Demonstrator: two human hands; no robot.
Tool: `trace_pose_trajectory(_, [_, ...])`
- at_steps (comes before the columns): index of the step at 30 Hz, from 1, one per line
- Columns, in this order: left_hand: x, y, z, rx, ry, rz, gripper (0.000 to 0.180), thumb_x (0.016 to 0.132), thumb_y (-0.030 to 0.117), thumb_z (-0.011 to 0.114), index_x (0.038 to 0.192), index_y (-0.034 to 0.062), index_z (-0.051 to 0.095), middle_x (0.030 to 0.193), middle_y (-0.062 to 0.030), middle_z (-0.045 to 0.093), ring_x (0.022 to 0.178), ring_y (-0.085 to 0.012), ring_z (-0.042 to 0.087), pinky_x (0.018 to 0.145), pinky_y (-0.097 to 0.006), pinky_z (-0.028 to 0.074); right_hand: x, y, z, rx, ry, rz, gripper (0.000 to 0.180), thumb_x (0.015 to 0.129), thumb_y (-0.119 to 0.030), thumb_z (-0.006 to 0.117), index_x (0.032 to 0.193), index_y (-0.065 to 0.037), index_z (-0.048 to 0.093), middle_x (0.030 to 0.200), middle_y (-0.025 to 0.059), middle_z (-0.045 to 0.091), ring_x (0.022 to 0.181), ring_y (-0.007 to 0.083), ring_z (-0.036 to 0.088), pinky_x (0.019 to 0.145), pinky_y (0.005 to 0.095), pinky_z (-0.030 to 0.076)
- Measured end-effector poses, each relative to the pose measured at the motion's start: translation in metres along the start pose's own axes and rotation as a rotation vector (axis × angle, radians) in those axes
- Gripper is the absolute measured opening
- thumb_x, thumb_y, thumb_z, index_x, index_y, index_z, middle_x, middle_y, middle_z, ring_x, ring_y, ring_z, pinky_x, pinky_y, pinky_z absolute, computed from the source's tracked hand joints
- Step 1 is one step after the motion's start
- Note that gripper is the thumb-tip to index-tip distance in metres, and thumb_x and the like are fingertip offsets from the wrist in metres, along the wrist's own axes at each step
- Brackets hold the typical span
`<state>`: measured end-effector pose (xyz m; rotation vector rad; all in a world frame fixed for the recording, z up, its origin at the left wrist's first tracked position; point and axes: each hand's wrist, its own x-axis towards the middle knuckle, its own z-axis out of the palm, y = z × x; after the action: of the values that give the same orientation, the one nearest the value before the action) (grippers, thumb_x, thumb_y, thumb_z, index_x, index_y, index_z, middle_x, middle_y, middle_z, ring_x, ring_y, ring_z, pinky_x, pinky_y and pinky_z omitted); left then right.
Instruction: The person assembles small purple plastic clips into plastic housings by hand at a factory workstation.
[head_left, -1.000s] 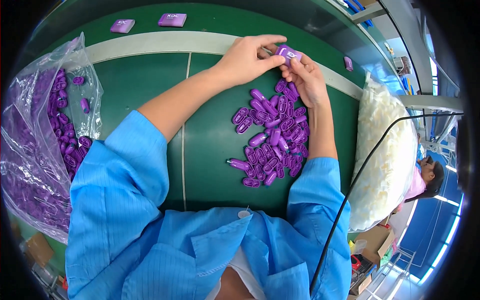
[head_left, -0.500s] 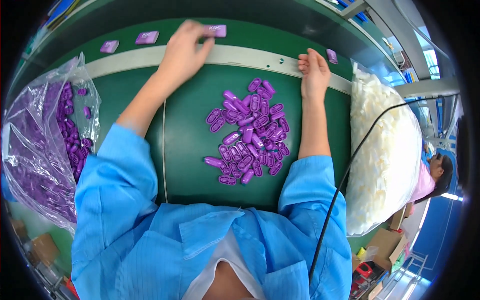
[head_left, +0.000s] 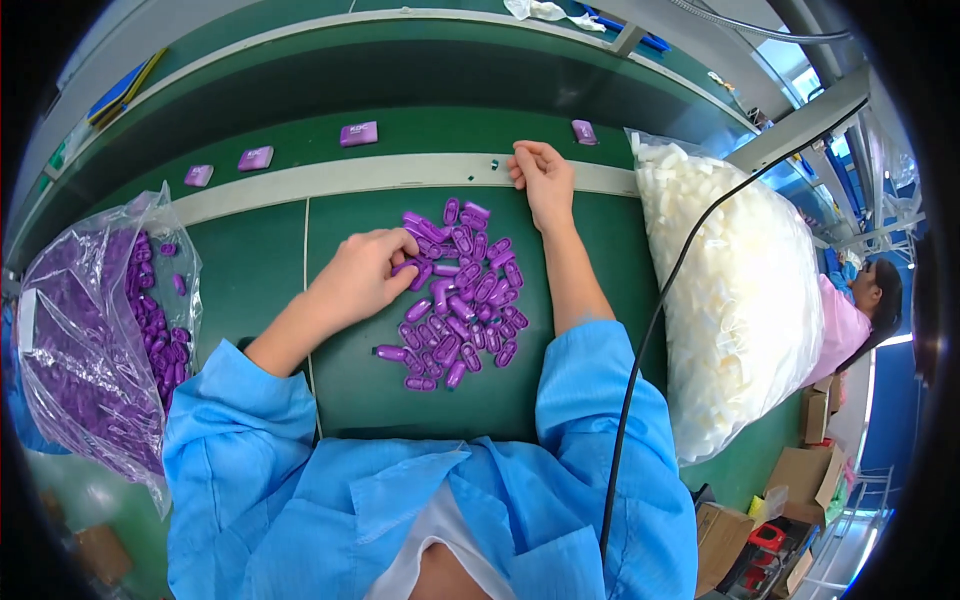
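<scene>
A loose heap of glossy purple oval plastic shells (head_left: 470,330) lies on the green work surface, several turned with their hollow side up. At the heap's left edge my left hand (head_left: 365,270) is closed, pinching a purple oval shell (head_left: 405,268) between thumb and fingers. Beyond the heap, my right hand (head_left: 545,188) rests by the pale rail with its fingers curled inward. Whatever those fingers may hold is hidden. Tiny dark green pieces (head_left: 495,164) sit on the rail (head_left: 420,172) just left of that hand.
Past the rail lie several purple rectangular pieces (head_left: 358,134). A clear bag of purple parts (head_left: 90,330) stands at the left, and a big bag of off-white parts (head_left: 735,290) at the right. A black cable (head_left: 665,290) crosses my right side. Another person (head_left: 840,310) sits far right.
My left hand has come back from a purple rectangular piece beyond the rail to the heap and pinches a shell. My right hand stays curled by the rail. The whole view has shifted.
</scene>
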<state>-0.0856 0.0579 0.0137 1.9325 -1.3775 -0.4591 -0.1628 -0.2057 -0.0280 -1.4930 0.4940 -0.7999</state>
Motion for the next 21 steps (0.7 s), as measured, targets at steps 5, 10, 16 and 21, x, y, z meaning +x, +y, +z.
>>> trace_pose_trajectory(5, [0.055,-0.018,-0.027,-0.184,0.005,-0.014,0.026,0.080,0.015,0.057,0.103,0.0048,0.061,0.075,-0.0070,0.055,0.064,-0.0149,0.054,0.061,-0.029,0.045,0.051,-0.004,-0.051,-0.836,0.361,-0.462,0.022,0.076,-0.014,0.062,0.094,-0.001,0.061,0.071,0.0097,0.060,0.062,0.0233,0.058,0.057,0.0315,0.047])
trace_pose_trajectory(10, [0.103,-0.042,-0.005,-0.985,0.009,-0.285,0.034,0.086,0.010,0.053,0.119,0.0031,0.048,0.093,-0.0055,0.057,0.080,-0.0116,0.058,0.074,-0.021,0.049,0.104,-0.013,-0.076,-1.388,0.151,-0.220,0.040,0.068,-0.028,0.069,0.095,0.000,0.060,0.086,0.0181,0.061,0.086,0.0348,0.058,0.077,0.0402,0.047])
trace_pose_trajectory(16, [0.103,-0.046,0.002,-1.116,0.012,-0.182,0.040,0.085,0.007,0.055,0.122,0.0016,0.043,0.100,-0.0114,0.059,0.088,-0.0170,0.060,0.080,-0.024,0.050,0.090,-0.040,-0.035,-1.177,-0.197,-0.165,0.042,0.064,-0.031,0.072,0.091,0.000,0.064,0.083,0.0146,0.065,0.076,0.0260,0.064,0.069,0.0338,0.051])
trace_pose_trajectory(21, [0.105,-0.048,0.013,-1.179,-0.042,-0.208,0.034,0.083,0.007,0.058,0.113,-0.0069,0.049,0.098,-0.0139,0.060,0.086,-0.0179,0.062,0.079,-0.023,0.050,0.011,-0.048,0.014,-0.203,-0.305,0.323,0.024,0.079,-0.021,0.066,0.085,0.002,0.061,0.067,0.0027,0.058,0.054,0.0051,0.052,0.047,0.0179,0.042])
